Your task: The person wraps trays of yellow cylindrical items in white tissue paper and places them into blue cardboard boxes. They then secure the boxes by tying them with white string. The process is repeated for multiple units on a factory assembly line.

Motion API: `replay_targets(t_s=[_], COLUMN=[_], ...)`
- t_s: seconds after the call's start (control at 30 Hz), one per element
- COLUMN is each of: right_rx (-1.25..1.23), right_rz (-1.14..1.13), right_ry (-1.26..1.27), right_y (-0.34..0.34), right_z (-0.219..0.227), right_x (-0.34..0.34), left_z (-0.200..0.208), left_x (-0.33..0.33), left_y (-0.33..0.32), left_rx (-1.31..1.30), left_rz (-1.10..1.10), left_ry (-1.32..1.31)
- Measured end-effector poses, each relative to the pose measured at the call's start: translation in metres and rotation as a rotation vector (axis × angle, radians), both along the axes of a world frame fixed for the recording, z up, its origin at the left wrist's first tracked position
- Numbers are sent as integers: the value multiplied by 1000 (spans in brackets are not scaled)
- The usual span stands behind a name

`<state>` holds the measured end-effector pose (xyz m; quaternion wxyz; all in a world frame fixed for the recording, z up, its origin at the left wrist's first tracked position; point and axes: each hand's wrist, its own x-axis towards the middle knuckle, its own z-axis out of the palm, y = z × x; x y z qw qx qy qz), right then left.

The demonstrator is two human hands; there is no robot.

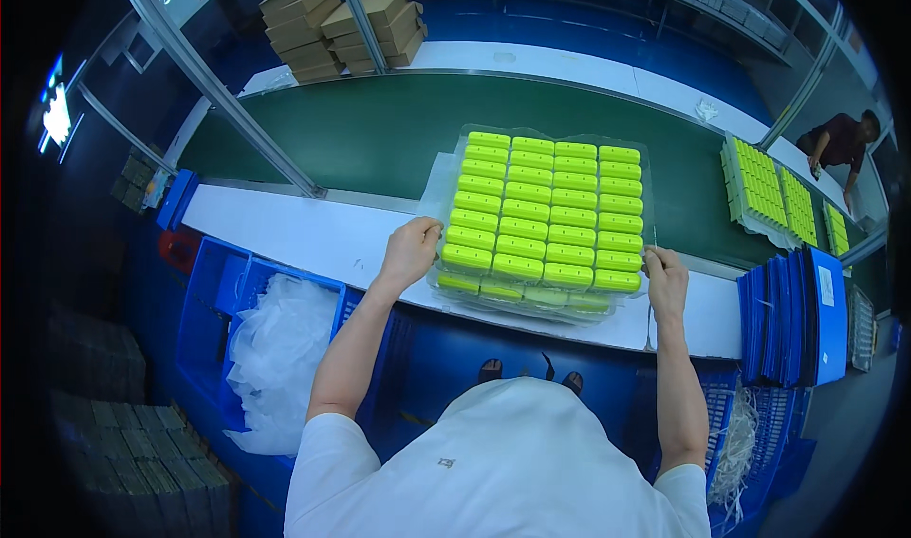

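Observation:
A clear plastic tray (pixel 648 182) full of bright yellow-green rounded blocks (pixel 525 203) in rows is in front of me. My left hand (pixel 414 250) is closed on its left edge near the front corner. On the opposite side, my right hand (pixel 667 277) grips the right edge near the front corner. Beneath its front edge shows another layer of the same blocks in clear plastic (pixel 503 293), over the white work surface. A thin translucent sheet (pixel 435 185) sticks out at the left of the stack.
Behind the tray runs a green conveyor belt (pixel 361 125), with more block trays (pixel 759 185) at right near a person (pixel 840 144). Blue bins (pixel 213 287) hold translucent sheets (pixel 280 348). Blue folded boxes (pixel 792 315) stand right. Cardboard boxes (pixel 304 21) and metal posts (pixel 223 83) are at left.

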<state>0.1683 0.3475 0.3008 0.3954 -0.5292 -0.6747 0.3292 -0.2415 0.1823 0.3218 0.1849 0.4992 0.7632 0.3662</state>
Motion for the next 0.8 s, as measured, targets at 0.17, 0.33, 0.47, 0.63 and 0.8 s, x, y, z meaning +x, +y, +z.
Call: replay_targets(t_s=[0.17, 0.33, 0.47, 0.63, 0.8], right_rx=[-144, -132, -155, -155, -143], right_rz=[-65, -126, -178, -246, -660], right_ry=[-80, -18, -18, 207, 658], right_y=[-12, -29, -40, -51, -95], right_z=[-41, -36, -46, -42, -76], right_x=[-25, -31, -34, -33, -19], left_z=[-75, -44, -72, -71, -146], left_x=[-39, -32, -39, -45, -78], left_y=[-10, -18, -20, -18, 8], left_rx=[177, -20, 75, 160, 131], left_rz=[-109, -32, -44, 33, 107], left_ry=[251, -384, -401, -565, -1115])
